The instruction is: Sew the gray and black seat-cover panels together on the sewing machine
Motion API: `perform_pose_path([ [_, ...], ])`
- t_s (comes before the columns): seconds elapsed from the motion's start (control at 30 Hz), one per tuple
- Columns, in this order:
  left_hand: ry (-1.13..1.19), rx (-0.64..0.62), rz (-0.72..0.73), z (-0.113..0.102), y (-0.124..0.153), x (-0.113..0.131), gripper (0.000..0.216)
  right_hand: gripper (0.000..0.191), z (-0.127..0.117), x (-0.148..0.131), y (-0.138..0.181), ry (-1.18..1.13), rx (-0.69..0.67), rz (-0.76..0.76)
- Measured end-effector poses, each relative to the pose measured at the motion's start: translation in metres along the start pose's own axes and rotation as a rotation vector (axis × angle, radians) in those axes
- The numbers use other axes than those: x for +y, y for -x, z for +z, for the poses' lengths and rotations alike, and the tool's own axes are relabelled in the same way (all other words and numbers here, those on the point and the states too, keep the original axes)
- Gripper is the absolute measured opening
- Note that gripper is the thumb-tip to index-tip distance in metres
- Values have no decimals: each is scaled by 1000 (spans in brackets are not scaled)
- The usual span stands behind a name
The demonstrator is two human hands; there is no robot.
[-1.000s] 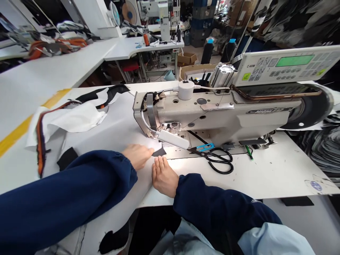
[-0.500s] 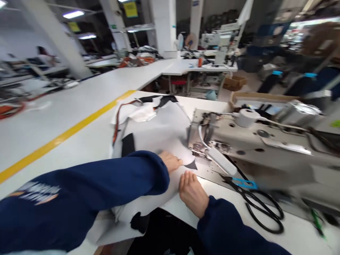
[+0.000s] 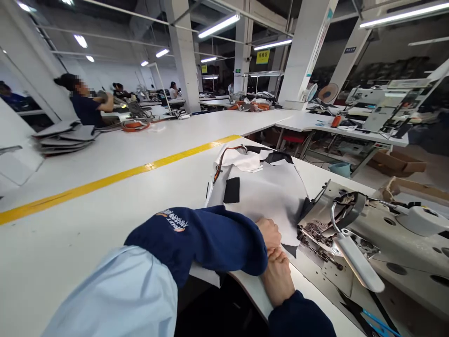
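Observation:
A light grey fabric piece (image 3: 268,192) with black patches lies on the white table, its right edge reaching the needle area of a sewing machine (image 3: 396,238). My left hand (image 3: 269,232) is closed on the near part of this fabric, with curled fingers. Just below and touching it is my right hand (image 3: 279,271), its fingers bunched together at the fabric's near edge; the fingertips are partly hidden. A small black corner (image 3: 290,251) sticks out beside my hands. White cloth and an orange-and-black trim (image 3: 218,169) lie at the far side of the piece.
A lamp (image 3: 361,264) on a bent neck juts out over the machine bed. Black scissors (image 3: 351,305) lie near the bottom right. Yellow tape (image 3: 147,167) runs along the table. Stacked pieces (image 3: 65,138) sit at the far left, near a co-worker (image 3: 86,103).
The view has swung left, so the table and machine appear further right. My right hand has come up against my left, and its outstretched fingers have curled in.

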State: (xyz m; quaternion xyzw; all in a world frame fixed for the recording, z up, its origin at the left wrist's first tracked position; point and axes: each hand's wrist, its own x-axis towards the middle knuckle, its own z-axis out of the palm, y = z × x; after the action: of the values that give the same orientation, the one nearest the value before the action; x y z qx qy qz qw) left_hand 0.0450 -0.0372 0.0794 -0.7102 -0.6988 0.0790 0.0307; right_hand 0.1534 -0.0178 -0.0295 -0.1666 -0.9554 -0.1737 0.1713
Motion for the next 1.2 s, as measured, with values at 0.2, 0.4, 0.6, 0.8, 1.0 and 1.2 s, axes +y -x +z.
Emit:
perform_pose_path([
  [0.2, -123, 73, 89, 19, -4, -13, 19, 37, 3, 6, 23, 250, 44, -73],
  [0.4, 11, -29, 81, 26, -21, -16, 22, 41, -3, 20, 27, 157, -5, -37],
  [0.6, 18, -33, 112, 11, -13, -18, 25, 44, 1, 23, 24, 135, -54, 61],
  [0.8, -22, -118, 214, 7, -17, -14, 33, 39, 2, 11, 15, 152, -88, 76],
  [1.0, -159, -178, 247, 5, -33, -14, 47, 38, -19, 15, -2, 76, -257, 34],
  [1.2, -179, -385, 306, -11, -52, -11, 60, 37, -35, 19, -4, -2, -311, 24],
])
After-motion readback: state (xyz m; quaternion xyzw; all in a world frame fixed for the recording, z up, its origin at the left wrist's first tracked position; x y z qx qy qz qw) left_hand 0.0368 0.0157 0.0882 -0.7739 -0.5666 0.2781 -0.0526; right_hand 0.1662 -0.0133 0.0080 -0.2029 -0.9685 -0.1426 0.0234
